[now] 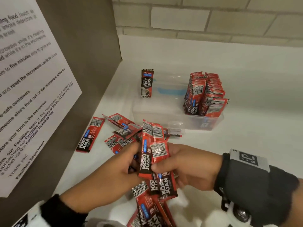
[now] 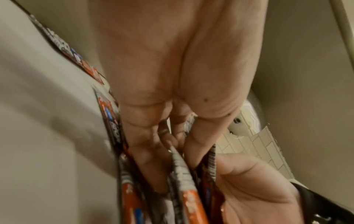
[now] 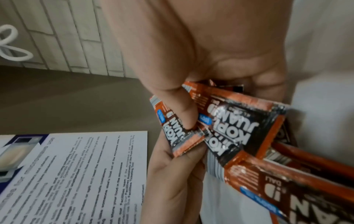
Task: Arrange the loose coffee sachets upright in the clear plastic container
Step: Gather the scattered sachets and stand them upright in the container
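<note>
Gripping red-and-black sachets (image 1: 153,158) (barcode ends up), left hand (image 1: 113,174), right hand (image 1: 188,167), both hands curled round them.

Shared staff pantry, white counter (image 1: 213,63), pale brick wall (image 1: 213,18), posted microwave-use notice (image 1: 24,95) signed Facilities Department, bulk coffee sachets (image 1: 205,95).

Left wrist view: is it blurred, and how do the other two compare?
Left wrist view: motion-smeared, sachets streaky, print unreadable. Right wrist view: sachets sharp enough to read, notice soft. Head view: dim, warm light, hands mostly crisp, wide-angle bending at the notice, clear container hard to see.
</note>
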